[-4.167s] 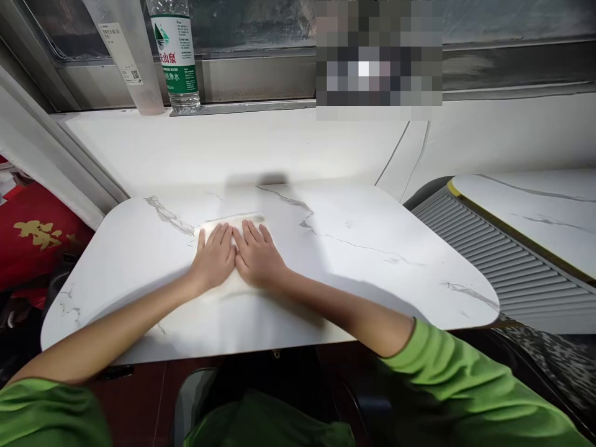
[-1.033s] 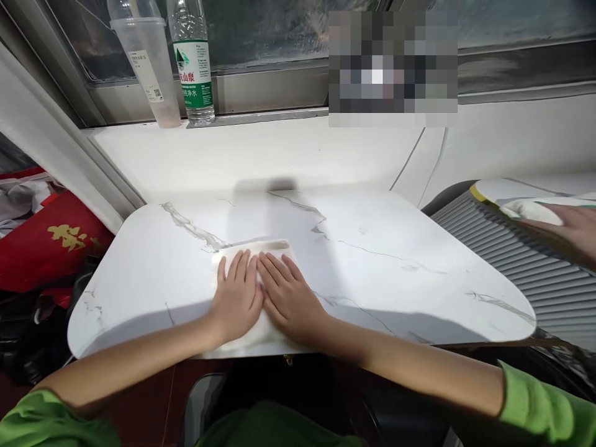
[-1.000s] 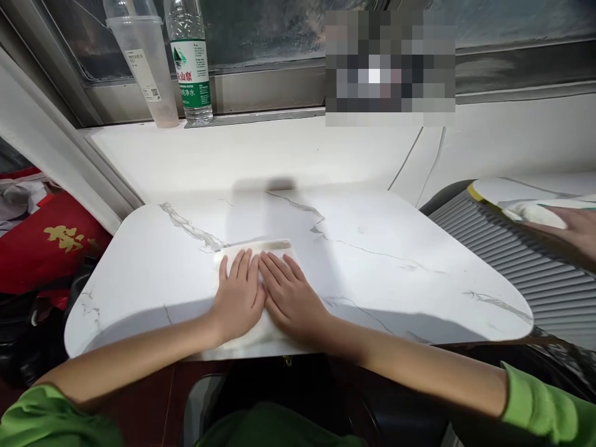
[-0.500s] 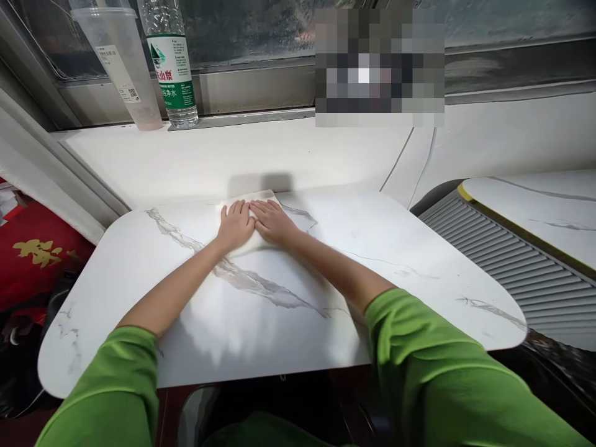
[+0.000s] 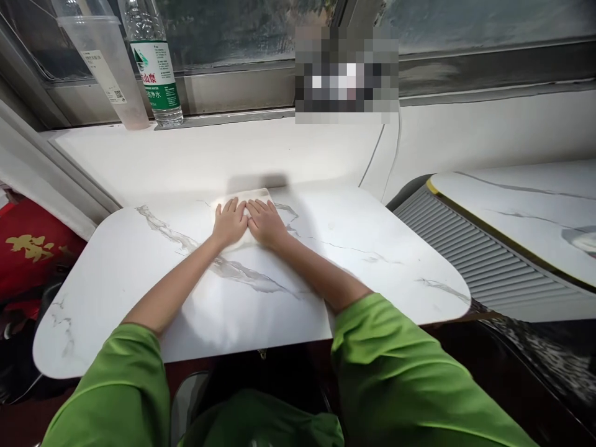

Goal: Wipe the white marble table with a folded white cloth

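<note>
Side by side near the far edge of the white marbled table (image 5: 363,226), both my hands lie flat on a pale cream cloth (image 5: 257,194). My left hand (image 5: 230,222) has its fingers stretched out and a little spread. Beside it, my right hand (image 5: 266,222) also has its fingers stretched forward, and the two thumbs are close together. Much of the cloth is hidden beneath the palms. Only its far part and edges show around the fingers.
A plastic water bottle (image 5: 156,74) and a tall clear cup (image 5: 105,74) stand on the window sill. To the right is another marbled table (image 5: 521,192) with a ribbed grey side. A red bag (image 5: 37,242) is at the left. Thin cables (image 5: 393,158) run down the wall.
The view has shifted somewhat to the right. Both hands remain flat on the cloth, at about the same place near the table's far edge.
</note>
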{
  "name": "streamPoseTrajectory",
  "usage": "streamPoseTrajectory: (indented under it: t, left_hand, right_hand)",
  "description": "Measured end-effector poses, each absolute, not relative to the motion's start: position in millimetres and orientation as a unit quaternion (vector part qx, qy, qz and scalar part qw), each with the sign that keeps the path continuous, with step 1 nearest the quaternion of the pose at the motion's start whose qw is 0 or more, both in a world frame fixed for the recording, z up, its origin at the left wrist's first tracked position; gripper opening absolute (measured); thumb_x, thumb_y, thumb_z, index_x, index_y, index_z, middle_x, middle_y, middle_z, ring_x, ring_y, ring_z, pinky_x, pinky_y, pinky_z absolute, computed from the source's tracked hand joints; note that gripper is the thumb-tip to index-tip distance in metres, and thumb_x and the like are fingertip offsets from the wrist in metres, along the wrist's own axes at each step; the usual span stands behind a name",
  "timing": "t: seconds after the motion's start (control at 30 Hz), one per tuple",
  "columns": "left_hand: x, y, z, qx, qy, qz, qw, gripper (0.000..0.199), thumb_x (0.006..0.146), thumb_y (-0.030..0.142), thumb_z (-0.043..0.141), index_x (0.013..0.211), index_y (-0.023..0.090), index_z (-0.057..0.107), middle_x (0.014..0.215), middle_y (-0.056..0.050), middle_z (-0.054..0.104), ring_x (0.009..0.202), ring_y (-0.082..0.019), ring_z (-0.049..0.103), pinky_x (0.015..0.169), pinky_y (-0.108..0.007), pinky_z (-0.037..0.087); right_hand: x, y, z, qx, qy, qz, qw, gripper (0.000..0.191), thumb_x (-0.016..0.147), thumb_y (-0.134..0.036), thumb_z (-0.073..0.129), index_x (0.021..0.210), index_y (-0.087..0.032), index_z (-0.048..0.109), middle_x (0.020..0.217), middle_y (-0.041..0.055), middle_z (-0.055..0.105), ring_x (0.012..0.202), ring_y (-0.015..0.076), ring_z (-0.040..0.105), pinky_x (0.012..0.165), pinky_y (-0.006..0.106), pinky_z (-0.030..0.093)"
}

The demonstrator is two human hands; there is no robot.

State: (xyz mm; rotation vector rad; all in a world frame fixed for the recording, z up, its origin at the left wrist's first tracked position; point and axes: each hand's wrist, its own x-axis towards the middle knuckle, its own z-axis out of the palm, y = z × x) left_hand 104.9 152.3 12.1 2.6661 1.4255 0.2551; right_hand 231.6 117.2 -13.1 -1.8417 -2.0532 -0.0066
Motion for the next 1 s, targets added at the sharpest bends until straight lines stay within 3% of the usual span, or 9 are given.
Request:
streamPoseTrajectory:
  t: [0.3,0.5,0.73,1.0]
  left_hand:
    - [142.3,15.3,6.8,0.91,0.391,0.077,0.11,0.057,0.097,0.026,0.034,0.151,0.009,0.038,0.163,-0.018,0.027,0.153,-0.029,0.021,0.124,-0.057,0.012]
    - [182.4,-19.6,5.6,0.935,0.32,0.052,0.147,0.061,0.098,0.03,0.032,0.152,0.004,0.034,0.163,-0.021,0.023,0.154,-0.032,0.017,0.124,-0.061,0.01]
    - [225.1,8.2,1.8,0.927,0.339,0.072,0.144,0.06,0.097,0.027,0.031,0.152,0.003,0.033,0.163,-0.02,0.024,0.153,-0.033,0.017,0.124,-0.061,0.008]
    - [248.2,108.1,3.2,0.914,0.377,0.071,0.129,0.058,0.098,0.024,0.025,0.153,0.006,0.032,0.164,-0.016,0.026,0.154,-0.026,0.017,0.125,-0.054,0.008]
  right_hand:
    - [273.2,-44.5,-25.6,-0.663,-0.726,-0.075,0.166,0.06,0.093,-0.021,0.028,0.148,-0.004,0.045,0.15,0.0166,0.05,0.143,0.0297,0.041,0.12,0.054,0.028]
    - [317.3,-96.7,-25.4,-0.672,-0.721,-0.085,0.145,0.062,0.093,-0.023,0.03,0.154,-0.008,0.035,0.151,0.0174,0.048,0.145,0.0294,0.037,0.119,0.056,0.03]
    - [367.6,-57.0,-20.5,-0.662,-0.737,-0.069,0.12,0.061,0.091,-0.02,0.033,0.152,-0.013,0.038,0.151,0.0138,0.05,0.144,0.0265,0.039,0.119,0.054,0.03]
    - [389.6,55.1,-22.8,-0.667,-0.728,-0.037,0.151,0.059,0.091,-0.025,0.033,0.146,-0.01,0.045,0.151,0.016,0.05,0.142,0.0309,0.041,0.117,0.056,0.028]
